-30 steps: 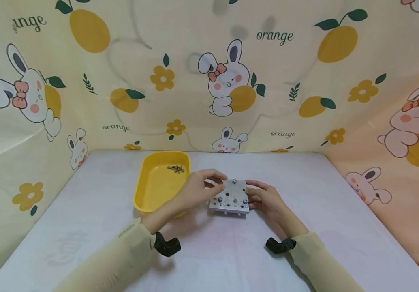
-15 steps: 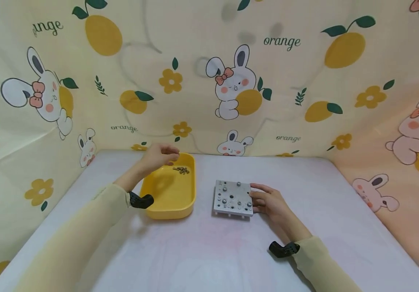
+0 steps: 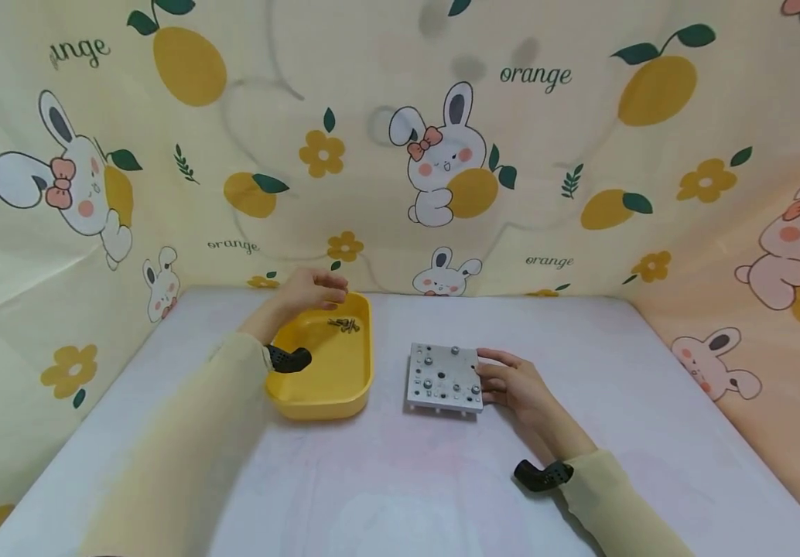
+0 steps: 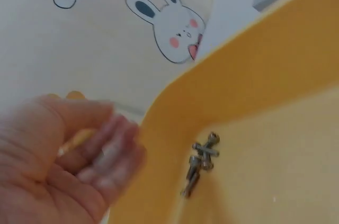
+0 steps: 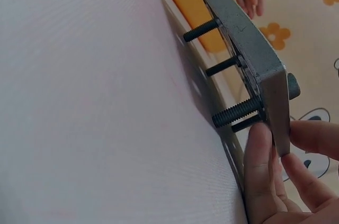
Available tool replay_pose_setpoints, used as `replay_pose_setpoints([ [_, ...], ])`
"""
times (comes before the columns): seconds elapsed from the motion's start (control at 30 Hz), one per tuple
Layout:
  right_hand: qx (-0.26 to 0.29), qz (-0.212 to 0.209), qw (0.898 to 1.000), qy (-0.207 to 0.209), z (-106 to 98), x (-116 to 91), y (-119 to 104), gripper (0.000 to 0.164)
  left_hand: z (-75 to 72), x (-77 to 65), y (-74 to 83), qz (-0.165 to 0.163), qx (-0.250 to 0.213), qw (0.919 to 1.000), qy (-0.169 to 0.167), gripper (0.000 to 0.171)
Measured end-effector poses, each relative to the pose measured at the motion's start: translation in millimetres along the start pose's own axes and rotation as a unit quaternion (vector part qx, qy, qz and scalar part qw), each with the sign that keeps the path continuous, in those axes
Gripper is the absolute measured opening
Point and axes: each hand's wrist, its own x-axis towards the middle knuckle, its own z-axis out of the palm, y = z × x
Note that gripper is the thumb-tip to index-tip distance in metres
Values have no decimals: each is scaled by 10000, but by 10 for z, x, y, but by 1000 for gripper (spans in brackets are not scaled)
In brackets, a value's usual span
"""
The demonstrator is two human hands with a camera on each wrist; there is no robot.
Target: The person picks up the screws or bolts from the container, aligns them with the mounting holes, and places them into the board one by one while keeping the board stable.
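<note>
Lower down, just right of centre, the right hand pinches the right edge of the plate, fingers curled round it. The plate looks like metal: probably stiff, fairly heavy for its size, smooth enough to slip, hardly fragile; its side edges seem the best hold, clear of the bolts jutting below. Left of centre sits the tray, with loose screws near its far end. Above that end, the left hand has loosely bent fingers, with nothing visible in them. Behind, the cloth reads "orange" at upper right and lower down on both sides; I see no brand.
</note>
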Motion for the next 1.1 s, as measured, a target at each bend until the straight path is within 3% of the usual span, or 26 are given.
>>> replay_pose_setpoints([
  [0.3, 56, 17, 10000, 18, -20, 1, -19, 51, 137, 146, -163, -201, -164, 9993, -287, 37],
  [0.57, 71, 29, 9999, -94, -20, -1, 2, 55, 157, 162, -417, -676, -14, 9976, -117, 37],
  [0.83, 36, -52, 9999, -152, -30, -1, 14, 54, 253, 202, -541, -640, -194, 9977, -94, 35],
  [1.1, 37, 24, 10000, -19, -15, -2, 17, 53, 333, 221, -545, -536, 441, 9976, 44, 37],
])
